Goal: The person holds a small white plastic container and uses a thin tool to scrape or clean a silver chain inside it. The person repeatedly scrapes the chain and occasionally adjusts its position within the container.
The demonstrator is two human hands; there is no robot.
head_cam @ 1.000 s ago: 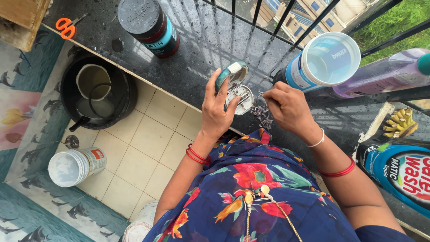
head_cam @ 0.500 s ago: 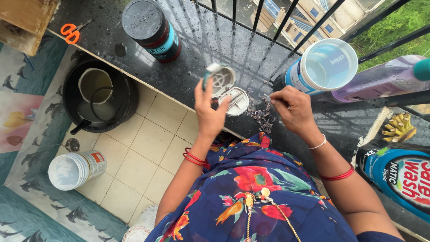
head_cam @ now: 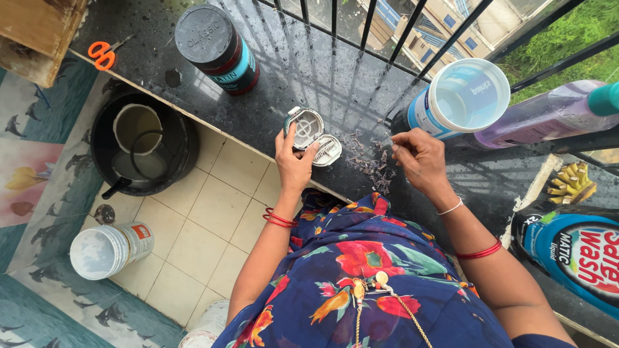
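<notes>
Black ledge (head_cam: 309, 71): jar (head_cam: 218, 48), tub (head_cam: 459, 100) flank both hands.

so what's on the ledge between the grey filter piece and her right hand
In the head view, a small heap of dark lint and debris lies on the wet black ledge between the grey filter piece and the right hand.

Detergent bottle (head_cam: 574, 254) cut off at right edge.
</notes>
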